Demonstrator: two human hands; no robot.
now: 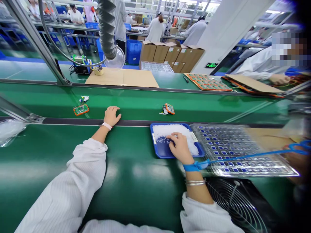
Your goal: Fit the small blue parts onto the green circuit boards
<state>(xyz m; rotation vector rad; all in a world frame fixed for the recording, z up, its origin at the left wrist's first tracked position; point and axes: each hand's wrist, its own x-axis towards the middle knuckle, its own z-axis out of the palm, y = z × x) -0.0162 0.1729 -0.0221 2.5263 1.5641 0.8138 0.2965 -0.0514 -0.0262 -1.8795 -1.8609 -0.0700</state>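
My left hand [111, 116] rests at the near edge of the green conveyor belt [136, 103], thumb apart from the bent fingers and nothing in its grasp. My right hand [179, 147] is over a shallow blue tray [163, 152]. Its fingers reach down to small white pieces [161, 130] heaped along the tray's far side, with a few loose ones by the fingertips. A gap shows between thumb and fingers. On the belt lie an orange-edged green circuit board [81, 110] to the left and a similar board [169, 108] beyond the tray.
Right of the tray lies a clear plastic blister tray [233, 149] with rows of dark blue parts. A black fan [238, 200] stands below it; a blue wrist cord [247, 156] stretches across. A grey extraction hose [107, 29] hangs overhead. Another person's hand [279, 79] is at far right.
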